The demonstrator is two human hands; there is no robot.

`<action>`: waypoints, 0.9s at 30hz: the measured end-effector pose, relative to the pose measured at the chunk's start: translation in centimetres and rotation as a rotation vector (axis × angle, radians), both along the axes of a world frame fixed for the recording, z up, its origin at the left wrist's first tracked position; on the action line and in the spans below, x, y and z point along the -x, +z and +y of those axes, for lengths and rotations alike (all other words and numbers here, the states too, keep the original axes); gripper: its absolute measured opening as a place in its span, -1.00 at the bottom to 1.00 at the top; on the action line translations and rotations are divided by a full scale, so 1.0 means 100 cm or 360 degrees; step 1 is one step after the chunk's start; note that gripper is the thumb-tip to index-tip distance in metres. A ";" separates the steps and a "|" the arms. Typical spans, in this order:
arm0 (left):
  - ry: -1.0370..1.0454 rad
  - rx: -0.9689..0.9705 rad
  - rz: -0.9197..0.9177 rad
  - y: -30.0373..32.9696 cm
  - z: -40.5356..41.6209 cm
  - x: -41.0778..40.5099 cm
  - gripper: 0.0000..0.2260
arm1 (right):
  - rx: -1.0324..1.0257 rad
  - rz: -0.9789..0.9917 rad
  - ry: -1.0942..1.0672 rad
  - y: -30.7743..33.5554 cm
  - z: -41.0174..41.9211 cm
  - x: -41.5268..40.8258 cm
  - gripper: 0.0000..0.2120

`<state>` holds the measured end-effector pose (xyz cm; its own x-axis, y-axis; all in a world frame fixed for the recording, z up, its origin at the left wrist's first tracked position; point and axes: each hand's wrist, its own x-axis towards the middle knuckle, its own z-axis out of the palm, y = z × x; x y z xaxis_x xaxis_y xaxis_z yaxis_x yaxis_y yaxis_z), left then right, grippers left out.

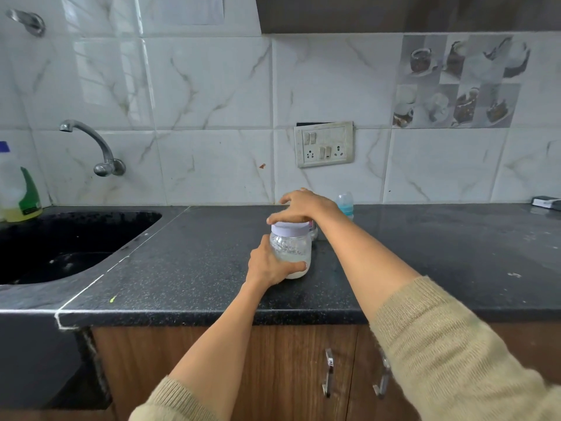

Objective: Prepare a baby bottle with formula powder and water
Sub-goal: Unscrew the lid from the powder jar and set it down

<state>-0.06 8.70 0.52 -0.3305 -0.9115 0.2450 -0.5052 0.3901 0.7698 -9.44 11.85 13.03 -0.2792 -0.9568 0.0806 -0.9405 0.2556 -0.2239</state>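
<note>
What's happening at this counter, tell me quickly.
A person stands at a dark countertop working on a clear jar with white powder in the bottom. The left hand grips the jar's body while the right hand sits on its white lid, which is on. A baby bottle waits behind by the wall, untouched.

Left grip (270,265) around jar (290,253), right grip (303,206) on its lid (290,229), perhaps gripping.
</note>
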 end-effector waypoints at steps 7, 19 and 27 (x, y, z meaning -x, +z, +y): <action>0.0016 0.0002 -0.0027 -0.001 0.000 0.001 -0.17 | -0.0182 0.0145 -0.0063 -0.009 0.002 -0.004 -0.45; -0.0009 0.0049 -0.0029 -0.001 0.000 -0.001 -0.23 | -0.0134 0.0174 -0.0092 -0.006 -0.001 -0.005 -0.41; -0.0025 0.0041 -0.0037 -0.002 -0.001 -0.001 -0.16 | -0.0192 0.0104 0.0027 0.002 -0.001 -0.013 -0.46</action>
<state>0.00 8.62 0.35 -0.3508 -0.8994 0.2608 -0.5162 0.4180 0.7475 -8.19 11.73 13.21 -0.2608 -0.9652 -0.0175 -0.9565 0.2609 -0.1306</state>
